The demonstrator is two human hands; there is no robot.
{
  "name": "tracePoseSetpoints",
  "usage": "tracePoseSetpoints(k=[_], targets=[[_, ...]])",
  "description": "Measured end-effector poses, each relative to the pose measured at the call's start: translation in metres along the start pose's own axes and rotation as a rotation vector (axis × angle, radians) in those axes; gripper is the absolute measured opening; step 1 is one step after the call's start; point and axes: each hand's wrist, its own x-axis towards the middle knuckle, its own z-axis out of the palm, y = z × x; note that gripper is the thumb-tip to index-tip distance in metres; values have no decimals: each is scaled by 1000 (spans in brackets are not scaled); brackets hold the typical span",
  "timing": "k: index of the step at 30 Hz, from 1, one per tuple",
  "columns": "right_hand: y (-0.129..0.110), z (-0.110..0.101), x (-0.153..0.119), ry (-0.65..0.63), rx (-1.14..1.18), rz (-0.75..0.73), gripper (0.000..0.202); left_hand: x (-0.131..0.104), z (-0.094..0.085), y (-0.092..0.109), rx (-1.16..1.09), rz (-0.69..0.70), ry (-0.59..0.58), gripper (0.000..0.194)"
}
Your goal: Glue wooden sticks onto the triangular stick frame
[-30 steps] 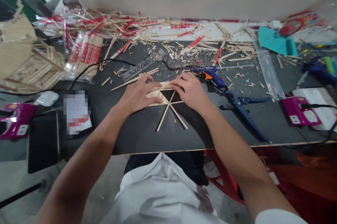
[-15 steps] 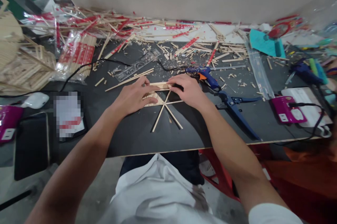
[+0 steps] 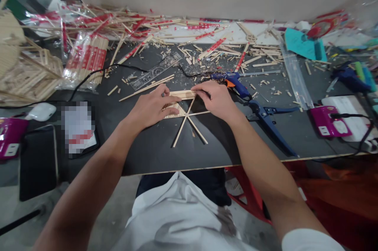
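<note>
In the head view, a star-shaped frame of thin wooden sticks (image 3: 191, 122) lies on the dark table, its spokes crossing in the middle. One wedge of it, beside my left thumb, is filled with close rows of short sticks (image 3: 178, 109). Several parallel sticks (image 3: 184, 94) run along its far side between my hands. My left hand (image 3: 152, 104) grips their left part, thumb over the filled wedge. With bent fingers, my right hand (image 3: 217, 99) pinches their right end; its fingertips are partly hidden. A blue glue gun (image 3: 238, 85) lies just beyond my right hand.
Blue cutters (image 3: 270, 127) lie right of my right arm. A clear ruler (image 3: 156, 71), loose sticks and offcuts spread behind the frame. Packed chopsticks (image 3: 87, 58), a phone (image 3: 39, 162) and a stick model (image 3: 38, 70) are at left; a magenta power box (image 3: 329, 120) is at right.
The view has shifted slightly. My right hand has slid a little to the right along the far sticks, exposing more of them; my left hand keeps its hold.
</note>
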Motion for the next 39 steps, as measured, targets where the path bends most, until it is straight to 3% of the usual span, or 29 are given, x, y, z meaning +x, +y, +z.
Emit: tracePoseSetpoints(k=[11, 20, 26, 39], targets=[[-3, 1, 0, -22, -30, -21, 12, 0, -2, 3, 17, -33, -41, 48], [-11, 6, -3, 25, -35, -84, 21, 2, -1, 6, 34, -137, -11, 70], [-24, 17, -4, -87, -143, -219, 27, 1, 1, 4, 19, -149, 15, 74], [-31, 20, -2, -164, -286, -262, 32, 3, 1, 4, 26, -181, -8, 80]])
